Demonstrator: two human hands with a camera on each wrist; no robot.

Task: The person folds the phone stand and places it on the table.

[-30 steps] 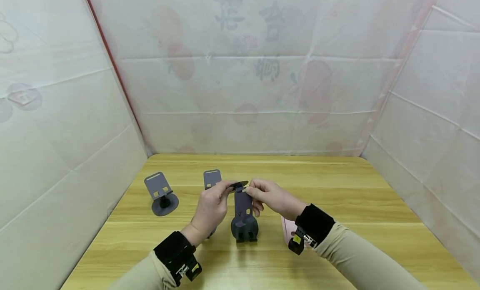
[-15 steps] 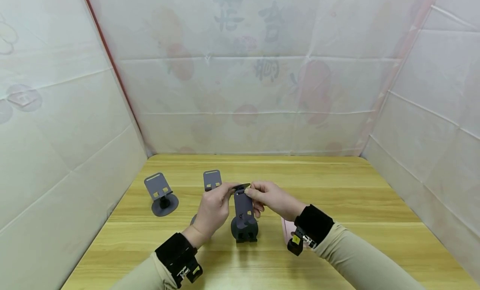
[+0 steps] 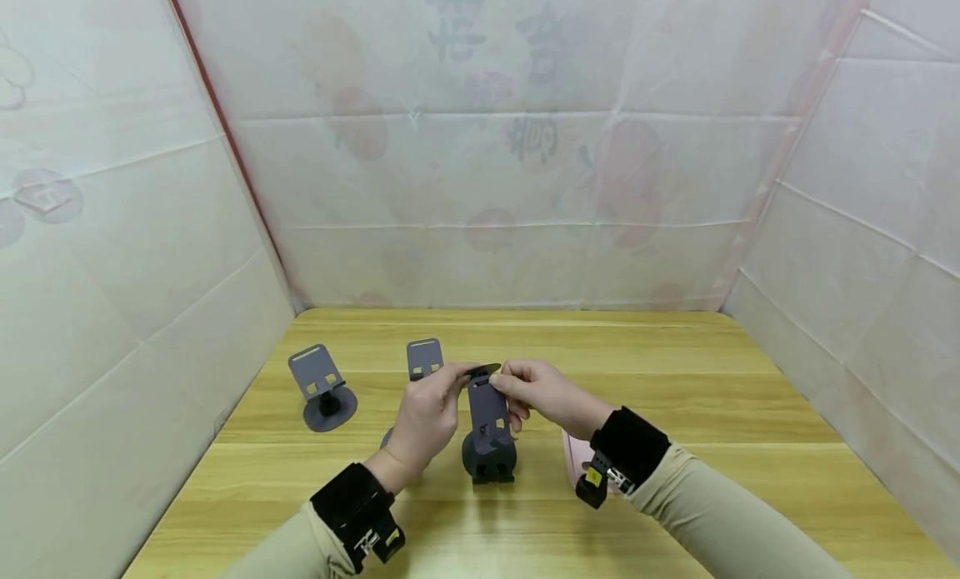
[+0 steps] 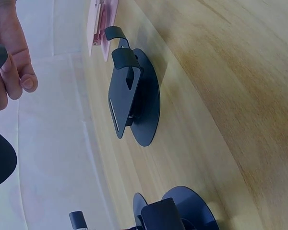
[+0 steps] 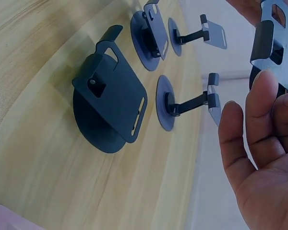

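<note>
Assembly of a phone stand is in hand, judged mid-step. The left hand (image 3: 423, 416) pinches a dark round flat plastic disc (image 3: 482, 368) by its edge, above the wooden table (image 3: 675, 412). The right hand (image 3: 543, 393) pinches the top of a grey slotted plastic back plate (image 3: 487, 406), held upright over a finished dark stand (image 3: 489, 458) on the table. Two further grey stands (image 3: 321, 387) stand left, well apart. Next move likely calls for aligning disc and plate squarely before pressing.

Both forearms angle inward over the table; left hand (image 3: 426, 412) and right hand (image 3: 542, 393) raised, fingertips pinched, nearly meeting at centre
</note>
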